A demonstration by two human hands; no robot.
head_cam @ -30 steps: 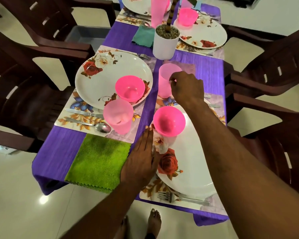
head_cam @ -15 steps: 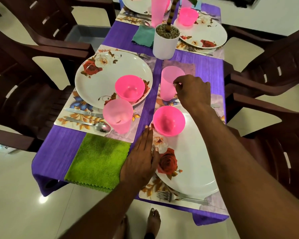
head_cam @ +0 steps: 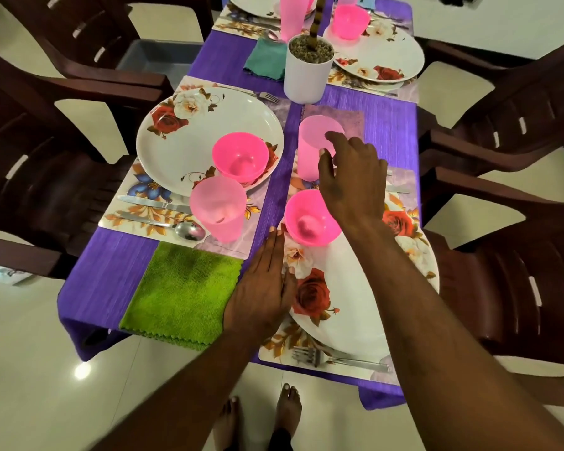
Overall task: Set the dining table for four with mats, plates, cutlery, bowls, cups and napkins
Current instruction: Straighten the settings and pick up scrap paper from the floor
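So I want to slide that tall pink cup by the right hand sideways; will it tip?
Probably light: the pink cup looks like thin translucent plastic. It is tall and narrow, so a push near the rim could tip it. It seems to straddle a mat edge, which might catch it.

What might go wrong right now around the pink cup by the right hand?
1. The right hand hangs beside the upright pink cup, fingers spread; a stray brush may tip it toward the white plant pot.
2. That forearm crosses above the pink bowl on the plate; dropping it could knock the bowl.
3. The left hand rests at the plate's edge and might shift it.
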